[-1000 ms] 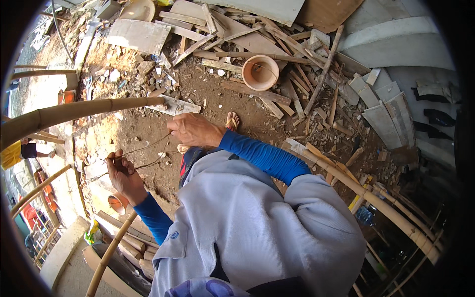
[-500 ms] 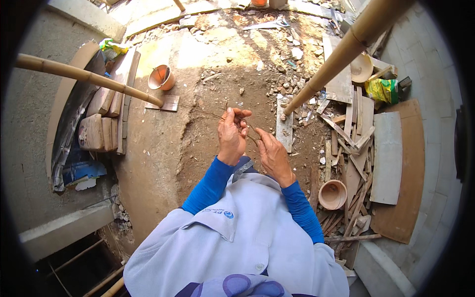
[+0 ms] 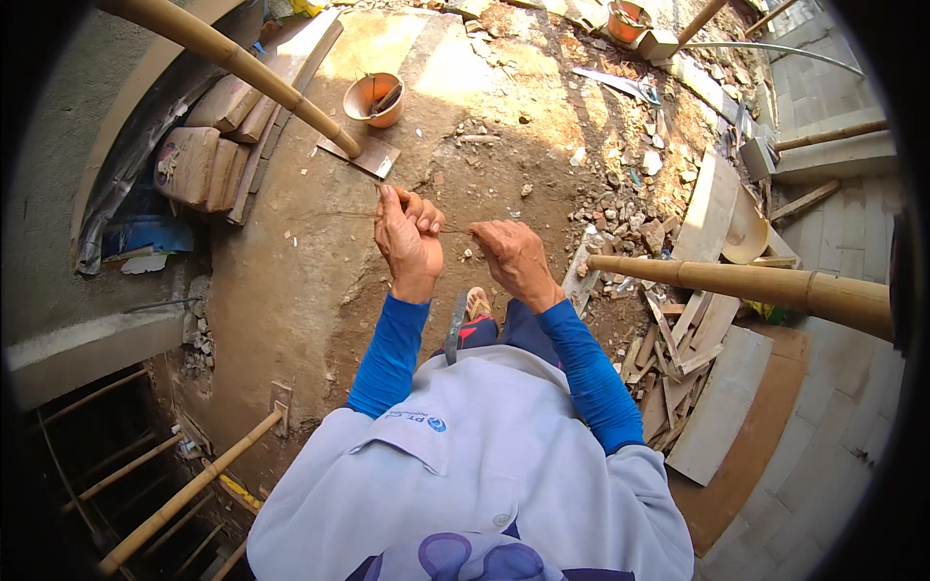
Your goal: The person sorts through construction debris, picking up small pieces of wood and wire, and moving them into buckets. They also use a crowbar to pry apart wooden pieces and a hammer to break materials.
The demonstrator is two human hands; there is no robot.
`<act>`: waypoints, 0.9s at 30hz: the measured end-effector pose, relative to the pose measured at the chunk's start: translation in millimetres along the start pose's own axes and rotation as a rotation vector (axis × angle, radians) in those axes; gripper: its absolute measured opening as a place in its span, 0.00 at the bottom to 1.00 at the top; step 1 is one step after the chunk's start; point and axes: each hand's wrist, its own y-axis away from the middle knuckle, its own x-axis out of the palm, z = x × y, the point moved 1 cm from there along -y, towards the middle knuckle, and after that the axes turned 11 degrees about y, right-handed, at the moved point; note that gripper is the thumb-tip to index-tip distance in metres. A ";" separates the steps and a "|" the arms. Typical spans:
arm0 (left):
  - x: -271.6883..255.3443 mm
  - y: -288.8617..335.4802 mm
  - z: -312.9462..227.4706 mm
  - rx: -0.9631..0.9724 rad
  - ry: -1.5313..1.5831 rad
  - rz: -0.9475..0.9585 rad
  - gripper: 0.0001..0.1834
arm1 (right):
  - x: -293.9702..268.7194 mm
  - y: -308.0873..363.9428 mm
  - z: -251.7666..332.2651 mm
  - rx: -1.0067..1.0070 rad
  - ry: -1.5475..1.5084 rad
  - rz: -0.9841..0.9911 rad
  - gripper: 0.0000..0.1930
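My left hand (image 3: 411, 237) is closed in a pinch, thumb up and fingers curled, on thin dark wire (image 3: 455, 230). A strand of it spans the gap to my right hand (image 3: 518, 257), which is closed with knuckles up and grips the other end. Loose strands seem to trail left of my left hand, faint against the ground. Both hands are held above bare dirt, in front of my body. Below them a dark strip-like tool (image 3: 454, 329) sticks out at my waist; its kind is unclear.
Bamboo poles slant in at left (image 3: 242, 73) and right (image 3: 746, 283). An orange bucket (image 3: 374, 101) holding tools stands ahead. Stacked sacks (image 3: 199, 167) lie left, scrap wood (image 3: 693, 339) and rubble right. A handsaw (image 3: 620, 85) rests farther off. A dark pit (image 3: 116, 465) opens lower left.
My hands have drawn apart, stretching the wire between them. My right hand has gone from loosely bent fingers to a closed grip. The view has swung to the right.
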 end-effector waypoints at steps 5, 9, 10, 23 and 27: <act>24.8 -53.3 -17.7 0.249 -0.286 0.045 0.21 | 29.8 -56.5 -12.0 -0.118 -0.211 0.016 0.09; 43.2 -103.9 -2.4 0.260 -0.265 -0.069 0.24 | 44.7 -102.1 -60.5 -0.160 -0.232 0.141 0.08; 44.5 -119.9 4.7 0.265 -0.330 -0.129 0.27 | 47.5 -112.1 -73.2 -0.165 -0.237 0.164 0.07; 185.5 -338.6 133.6 0.167 -0.439 -0.068 0.29 | 40.3 -276.5 -300.4 -0.090 -0.386 0.112 0.12; 231.6 -365.6 142.9 0.300 -0.530 0.135 0.30 | 8.3 -329.1 -333.6 -0.187 -0.299 0.117 0.07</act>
